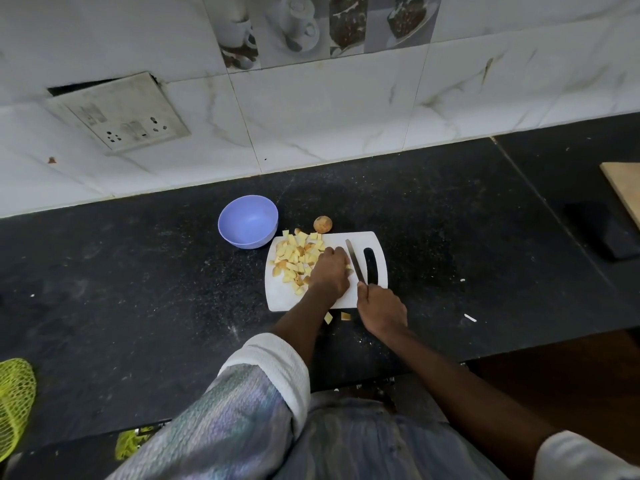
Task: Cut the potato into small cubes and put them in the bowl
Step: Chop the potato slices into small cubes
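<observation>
The left hand [329, 268] lies knuckles-up on the white cutting board [280, 299], its fingers curled down over what looks like the last uncut bit of potato; a sliver of yellow [348, 267] shows at its right edge, though the piece itself is mostly hidden. Just to the right of those fingers runs the knife [356, 261], its blade lying along the board away from the person, tip far and handle near, and the right hand [381, 311] is clenched around that handle. So the next cut turns on a narrow gap: the blade sits beside the left fingertips, and the potato lies to the blade's left.

The potato cubes [294, 259] are heaped on the board's left half, pale yellow with some brown skin left on. Two cubes [328, 318] have strayed onto the black counter [138, 289] just off the board's near edge (they will need gathering). A round potato end [322, 224] sits beyond the board. The lilac bowl [248, 221] stands just beside the board's far left corner, holding nothing yet, nearer the left hand.
</observation>
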